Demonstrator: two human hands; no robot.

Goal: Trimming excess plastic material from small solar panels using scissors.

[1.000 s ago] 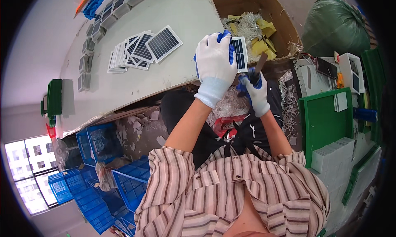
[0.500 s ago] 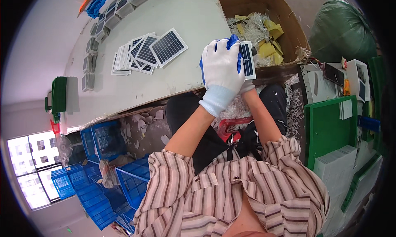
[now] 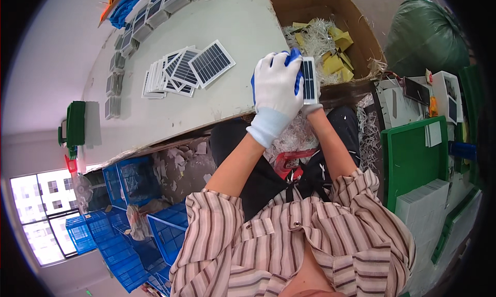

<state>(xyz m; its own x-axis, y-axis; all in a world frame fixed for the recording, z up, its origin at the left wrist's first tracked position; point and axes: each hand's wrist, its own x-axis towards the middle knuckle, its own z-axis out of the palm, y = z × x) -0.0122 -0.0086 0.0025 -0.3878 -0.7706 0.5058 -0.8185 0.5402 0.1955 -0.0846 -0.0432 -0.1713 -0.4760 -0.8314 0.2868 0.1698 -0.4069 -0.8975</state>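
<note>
Over the table's front edge, a small solar panel [image 3: 309, 82] with dark cells and a white border stands between my hands. My left hand [image 3: 278, 85], in a white glove with blue on the fingers, is closed against the panel's left side and covers part of it. Behind the panel is my right hand [image 3: 313, 108]; only its glove's cuff and lower part show, and its fingers are hidden. To the left, several similar panels lie in a fanned pile [image 3: 175, 72] on the pale table [image 3: 191, 113].
Stacks of panels [image 3: 114, 84] line the table's far left edge. An open cardboard box [image 3: 369, 36] holds shredded strips and yellow pieces. At the right are a green tray [image 3: 413, 157], white stacked pieces [image 3: 423, 201] and a green bag [image 3: 426, 36]. Blue crates [image 3: 111, 245] stand lower left.
Both hands and the panel sit slightly lower in the picture, as does the table, so the view has shifted a little. The hold on the panel looks the same.
</note>
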